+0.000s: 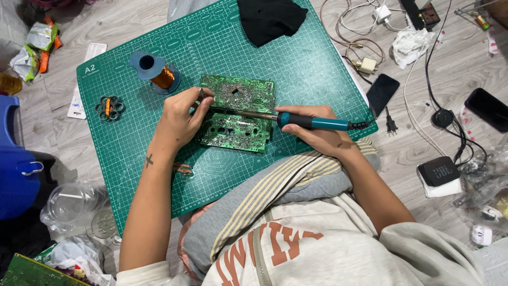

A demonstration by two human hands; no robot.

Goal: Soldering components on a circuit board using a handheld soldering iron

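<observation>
Circuit board soldering: we are gripping the iron in our right hand, left hand pinching a small part beside its tip; next calls for steadiness.

Landmark: green cutting mat.
- Crumpled silver-green-orange snack wrappers on floor, well left of mat's far corner.
- Two dark phones, screens blank: one just beside mat's right edge, one well right.
- White label strip partly under mat's left edge.

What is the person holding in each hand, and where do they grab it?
The right hand holds a soldering iron by its teal handle. The left hand pinches something small on the circuit board; what, I cannot tell.
</observation>
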